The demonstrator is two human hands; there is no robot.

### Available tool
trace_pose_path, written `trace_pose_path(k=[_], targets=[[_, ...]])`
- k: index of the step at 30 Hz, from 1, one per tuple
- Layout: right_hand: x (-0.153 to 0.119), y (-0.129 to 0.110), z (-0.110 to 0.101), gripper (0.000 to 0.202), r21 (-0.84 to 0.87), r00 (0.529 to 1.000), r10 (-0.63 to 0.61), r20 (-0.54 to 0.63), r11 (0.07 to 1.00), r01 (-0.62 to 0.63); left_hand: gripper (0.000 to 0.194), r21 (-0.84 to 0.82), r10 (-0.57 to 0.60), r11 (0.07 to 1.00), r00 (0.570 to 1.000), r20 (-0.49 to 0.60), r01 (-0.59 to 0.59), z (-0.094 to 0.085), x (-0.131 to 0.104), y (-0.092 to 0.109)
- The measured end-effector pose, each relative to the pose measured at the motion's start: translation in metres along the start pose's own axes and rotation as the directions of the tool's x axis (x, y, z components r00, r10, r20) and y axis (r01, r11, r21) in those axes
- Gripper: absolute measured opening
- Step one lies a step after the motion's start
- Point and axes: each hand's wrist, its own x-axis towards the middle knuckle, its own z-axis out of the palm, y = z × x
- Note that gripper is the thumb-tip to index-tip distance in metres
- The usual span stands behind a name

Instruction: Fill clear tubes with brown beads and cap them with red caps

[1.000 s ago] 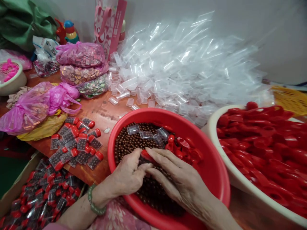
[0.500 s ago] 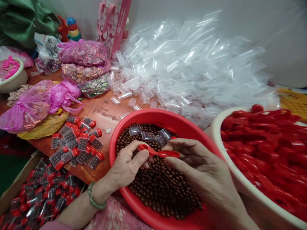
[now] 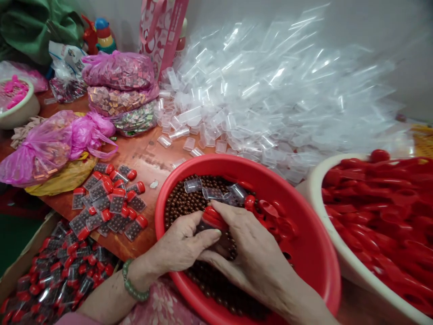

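Observation:
Over the red basin [image 3: 324, 271], my left hand [image 3: 184, 239] is closed around a small clear container with a red cap [image 3: 214, 217]. The container's body is mostly hidden behind my fingers and looks dark inside. My right hand [image 3: 248, 253] grips the same container from the other side, with its index finger at the red cap and its thumb low near the body. Small brown beads [image 3: 189, 201] fill much of the basin beneath both hands. Several empty clear tubes [image 3: 213, 193] lie on the beads. Loose red plastic caps [image 3: 275, 216] rest at the basin's right side.
At right stands a cream tub [image 3: 316, 189] full of red caps [image 3: 379, 216]. Clear tubes [image 3: 264, 99] are heaped behind the basin. Filled red-capped containers [image 3: 108, 198] lie at left on the table, with more in a box [image 3: 67, 280] below. Pink bags [image 3: 118, 72] sit farther back.
The red double-ended cap piece, stretched between both hands before, now appears folded together at the container's top. My right hand has moved left, closer to my left hand, uncovering loose caps in the basin.

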Motion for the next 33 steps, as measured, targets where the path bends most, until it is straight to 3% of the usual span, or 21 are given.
trace_pose_path(k=[3,11,19,23,26,28,31,33], targets=[[0.003,-0.001,0.004,0.054,-0.078,0.998,-0.061,-0.015,0.995,0.06,0.034,0.021,0.039,0.999,0.999,-0.006,-0.039,0.0,0.0,0.0],[0.005,0.0,0.009,0.049,-0.14,0.981,-0.172,-0.086,0.977,0.159,0.031,-0.018,0.018,1.0,1.0,-0.003,-0.018,0.002,-0.003,-0.002],[0.003,-0.002,0.011,0.057,-0.163,0.965,-0.215,-0.151,0.968,0.19,0.046,-0.061,-0.005,0.998,0.999,0.037,0.007,0.0,-0.005,-0.003],[0.005,-0.005,0.012,0.059,-0.169,0.975,-0.19,-0.119,0.971,0.169,0.056,-0.161,-0.006,0.987,0.999,0.039,0.012,-0.002,-0.003,-0.005],[0.004,-0.007,0.015,0.064,-0.18,0.977,-0.192,-0.09,0.968,0.173,0.054,-0.236,-0.045,0.971,0.998,-0.05,0.032,-0.001,0.002,-0.009],[0.002,-0.008,0.017,0.067,-0.188,0.98,-0.182,-0.084,0.968,0.164,0.044,-0.224,-0.04,0.975,0.985,-0.168,0.001,0.0,0.004,-0.013],[-0.001,-0.01,0.018,0.065,-0.207,0.975,-0.202,-0.092,0.962,0.18,0.03,-0.005,0.071,0.997,0.937,-0.343,-0.077,0.0,0.003,-0.018],[-0.002,-0.012,0.019,0.06,-0.216,0.967,-0.231,-0.107,0.955,0.204,0.03,0.211,0.142,0.975,0.915,-0.378,-0.064,-0.002,-0.001,-0.02]])
